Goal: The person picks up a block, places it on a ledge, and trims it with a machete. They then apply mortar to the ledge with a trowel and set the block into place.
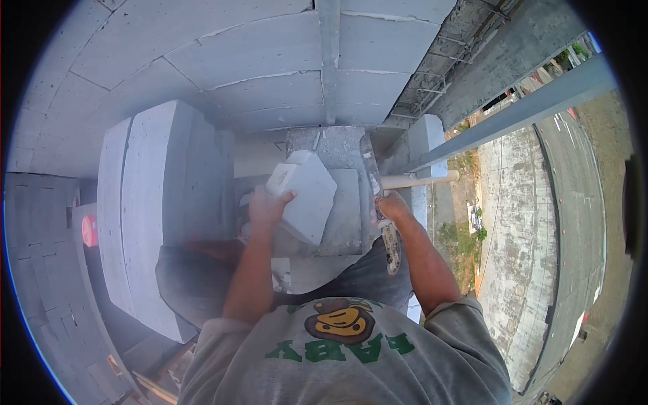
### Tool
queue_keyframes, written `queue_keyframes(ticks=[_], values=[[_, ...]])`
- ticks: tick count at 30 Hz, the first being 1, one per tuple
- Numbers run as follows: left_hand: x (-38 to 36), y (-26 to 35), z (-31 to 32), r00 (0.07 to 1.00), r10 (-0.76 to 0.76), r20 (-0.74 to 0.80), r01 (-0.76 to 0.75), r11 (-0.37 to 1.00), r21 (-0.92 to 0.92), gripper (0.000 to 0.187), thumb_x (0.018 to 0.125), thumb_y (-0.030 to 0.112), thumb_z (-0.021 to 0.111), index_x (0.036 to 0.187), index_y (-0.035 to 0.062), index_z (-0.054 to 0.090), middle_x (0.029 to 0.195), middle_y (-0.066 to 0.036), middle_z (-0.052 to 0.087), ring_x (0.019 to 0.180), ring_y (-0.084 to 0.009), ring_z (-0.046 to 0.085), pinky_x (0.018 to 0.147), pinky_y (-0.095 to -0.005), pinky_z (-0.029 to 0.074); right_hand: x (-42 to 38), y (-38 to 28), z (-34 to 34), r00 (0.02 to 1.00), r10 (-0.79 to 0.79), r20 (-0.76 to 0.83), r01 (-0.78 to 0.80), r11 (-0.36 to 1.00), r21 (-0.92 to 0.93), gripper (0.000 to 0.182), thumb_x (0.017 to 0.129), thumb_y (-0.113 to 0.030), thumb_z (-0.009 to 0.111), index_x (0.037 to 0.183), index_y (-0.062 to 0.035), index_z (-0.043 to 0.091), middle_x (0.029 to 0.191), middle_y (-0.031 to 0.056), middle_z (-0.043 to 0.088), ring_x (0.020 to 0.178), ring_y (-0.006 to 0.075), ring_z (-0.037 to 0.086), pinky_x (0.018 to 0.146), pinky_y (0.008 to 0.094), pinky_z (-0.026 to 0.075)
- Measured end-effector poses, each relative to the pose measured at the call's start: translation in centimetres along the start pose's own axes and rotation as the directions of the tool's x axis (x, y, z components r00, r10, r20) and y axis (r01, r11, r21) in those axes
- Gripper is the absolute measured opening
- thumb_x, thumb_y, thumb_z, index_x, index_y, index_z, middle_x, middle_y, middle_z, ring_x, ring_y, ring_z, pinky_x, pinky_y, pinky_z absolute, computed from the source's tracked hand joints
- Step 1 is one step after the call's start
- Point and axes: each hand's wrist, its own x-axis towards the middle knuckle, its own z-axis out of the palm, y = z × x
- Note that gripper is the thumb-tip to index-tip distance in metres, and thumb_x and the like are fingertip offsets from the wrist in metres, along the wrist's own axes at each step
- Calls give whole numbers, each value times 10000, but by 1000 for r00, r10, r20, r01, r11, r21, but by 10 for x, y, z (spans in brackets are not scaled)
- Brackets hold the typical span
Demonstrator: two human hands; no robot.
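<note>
My left hand (pixel 268 206) is closed on the left edge of a pale, broken-edged concrete block (pixel 310 199), thumb over its top face. The block lies tilted over a grey slab (pixel 347 202) in front of my knees. To the right, my right hand (pixel 391 206) is wrapped round a long, narrow tool with a worn, speckled handle (pixel 391 250). Its dark, dusty blade (pixel 369 158) points away from me along the right side of the slab. I cannot tell what kind of blade it is.
Several large pale blocks (pixel 152 202) stand stacked on the left, near a red round object (pixel 89 231). A block wall (pixel 263 67) rises ahead. On the right, a metal bar (pixel 520 111) and a pale pole (pixel 422 179) cross an open edge with ground far below.
</note>
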Motion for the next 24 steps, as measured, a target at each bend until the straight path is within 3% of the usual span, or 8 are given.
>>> queue_keyframes(ticks=[1,4,5,7,14,20,22,24], values=[[3,-8,3,995,-87,39,90,992,-91,849,632,531,838,1160,-73,560,1130,-261,625,1057,-409,635,899,-467,506,3,-3,-5,999,-19,33,28,961,-277,311,970,-211,520,874,39,678,713,174,703,617,256,713,589,381,575],[-12,-2,4,994,-101,46,106,987,-121,818,652,529,835,1103,-101,576,1101,-285,644,1036,-417,651,894,-462,511,12,-43,-4,993,-82,89,120,777,-618,326,939,-189,524,815,37,724,721,174,719,676,265,732,666,374,577],[-18,4,2,994,-106,39,110,987,-121,818,652,529,835,1103,-101,576,1101,-285,644,1036,-417,651,894,-462,511,26,-55,2,992,-86,95,127,775,-620,326,939,-189,524,815,37,724,721,174,719,676,265,732,666,374,577],[-31,14,2,997,-62,-40,64,995,75,785,660,536,831,1071,-93,601,1082,-281,650,1036,-418,651,887,-456,512,60,-74,19,983,-86,163,182,601,-778,318,916,-165,508,802,28,733,772,141,738,684,276,732,704,395,578],[-32,11,-6,990,-138,-23,138,990,17,777,676,553,819,1040,-98,603,1074,-287,637,1052,-410,644,887,-469,504,107,-97,57,987,-36,157,154,500,-852,306,904,-150,483,867,3,746,818,129,748,737,248,736,733,401,580],[-24,1,-6,991,-133,-11,133,991,-32,767,674,534,825,1038,-107,610,1065,-293,652,1025,-421,650,872,-470,505,104,-36,-37,987,114,-110,-158,752,-640,374,953,-290,496,1018,7,714,764,141,736,684,236,731,696,385,578],[-19,0,-5,991,-122,-54,120,992,-32,753,671,524,829,1049,-91,614,1052,-272,664,1025,-423,647,871,-460,506,93,-17,-67,989,-43,-144,-84,635,-768,369,968,-289,487,988,2,713,737,121,729,635,229,721,650,378,577],[-18,11,-12,994,-114,0,114,992,-55,745,669,521,831,1057,-76,611,1055,-262,664,1025,-419,646,876,-455,506,82,-21,-68,993,-17,-113,-78,616,-783,370,973,-295,488,971,0,712,734,116,728,631,228,720,656,380,576]])
